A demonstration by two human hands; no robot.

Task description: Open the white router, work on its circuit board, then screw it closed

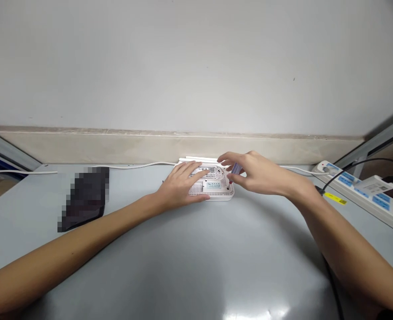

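In the head view, a white, flat, rectangular plastic device with a perforated surface and printed labels [218,192] lies on the smooth grey tabletop [183,258], at the far side, centre, close to the wall. Slim white bars [201,159] run along its far edge. The left hand [179,184] rests palm down over the left part of the device, fingers spread and apart, thumb along the near edge; it grasps nothing. The right hand [254,173] is above the right part of the device, thumb and fingers together, clamped on a slim tool with a translucent bluish handle and a red collar [236,169]. The tool is tilted, its lower end at the near right corner of the device; whether the tip is seated cannot be told. A thin white cable [133,166] runs along the far edge, left of the device. At the far left lies a dark, flat object [86,198], obscured by pixelation. At the right stands a long white power strip with blue socket faces [366,206], bearing a white box-shaped adapter [374,184] with a black cable [383,159]. A bright yellow tag [335,198] is just beside the strip's near side. Behind the tabletop, a beige stone band [116,146] runs beneath a plain pale grey wall [196,66].
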